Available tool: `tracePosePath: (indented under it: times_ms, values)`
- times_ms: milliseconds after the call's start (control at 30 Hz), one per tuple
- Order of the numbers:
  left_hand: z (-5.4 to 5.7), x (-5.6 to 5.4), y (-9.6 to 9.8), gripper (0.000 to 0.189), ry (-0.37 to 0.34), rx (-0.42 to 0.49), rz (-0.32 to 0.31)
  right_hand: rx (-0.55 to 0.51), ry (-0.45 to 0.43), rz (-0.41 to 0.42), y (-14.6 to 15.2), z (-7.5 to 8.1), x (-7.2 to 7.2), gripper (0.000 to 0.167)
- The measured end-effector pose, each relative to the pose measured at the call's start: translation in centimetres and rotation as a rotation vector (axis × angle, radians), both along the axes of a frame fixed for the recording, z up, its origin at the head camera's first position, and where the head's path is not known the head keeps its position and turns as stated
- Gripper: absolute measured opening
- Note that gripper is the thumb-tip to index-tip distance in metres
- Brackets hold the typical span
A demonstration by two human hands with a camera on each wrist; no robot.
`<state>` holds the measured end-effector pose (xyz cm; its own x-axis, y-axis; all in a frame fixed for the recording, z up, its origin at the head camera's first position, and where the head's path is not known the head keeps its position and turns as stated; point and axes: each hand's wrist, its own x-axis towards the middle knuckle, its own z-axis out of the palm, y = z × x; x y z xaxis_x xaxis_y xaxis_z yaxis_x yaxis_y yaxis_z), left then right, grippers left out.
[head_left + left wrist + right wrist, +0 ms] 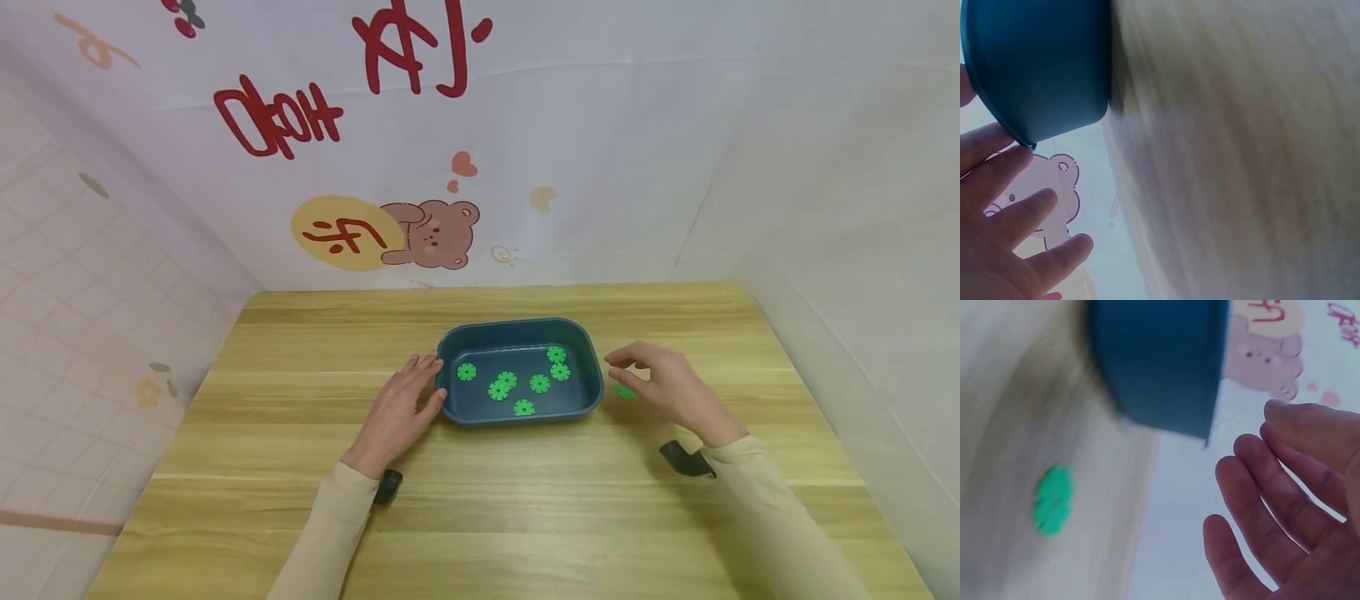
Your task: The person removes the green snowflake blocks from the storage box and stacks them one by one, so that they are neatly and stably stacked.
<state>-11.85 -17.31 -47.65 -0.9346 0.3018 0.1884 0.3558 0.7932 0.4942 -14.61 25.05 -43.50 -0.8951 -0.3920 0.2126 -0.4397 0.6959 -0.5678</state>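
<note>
A dark blue rectangular plastic basin [495, 334] with rounded corners sits on the wooden table. Several green notched discs [540, 383] lie scattered over its floor, two of them overlapping left of the middle. My left hand [397, 410] rests at the basin's left end, fingertips and thumb at the rim, fingers extended. Off the right end hovers my right hand [670, 385], its fingers loosely bent with nothing between them. Below its thumb, one more green disc [625, 390] lies on the table, partly covered by the hand in the head view; the right wrist view shows that disc [1054, 500] whole.
The wooden table [525, 517] extends all around the basin. Behind it hangs a pale wall sheet [600, 167] with red characters and a printed bear [438, 237]. White sheets flank both sides. Each wrist has a black strap.
</note>
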Motion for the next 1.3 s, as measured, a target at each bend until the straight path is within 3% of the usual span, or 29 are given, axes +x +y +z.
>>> tracePosePath:
  times_ms: [300,633,967,1300]
  values:
    - [0.1,0.1,0.0,0.053,-0.004,0.004,-0.001,0.007,0.051,0.065,-3.3,2.7,0.1,0.021]
    - [0.4,0.3,0.1,0.053,0.002,0.007,-0.006,0.023,0.042,0.183,-7.0,5.0,-1.0,0.024]
    - [0.2,0.3,0.0,0.053,0.001,0.005,-0.005,0.108,0.053,0.317,-10.8,6.0,-3.2,0.027]
    - [0.2,0.1,0.0,0.054,-0.002,0.021,-0.01,0.199,-0.003,0.417,-14.1,6.4,-5.6,0.029]
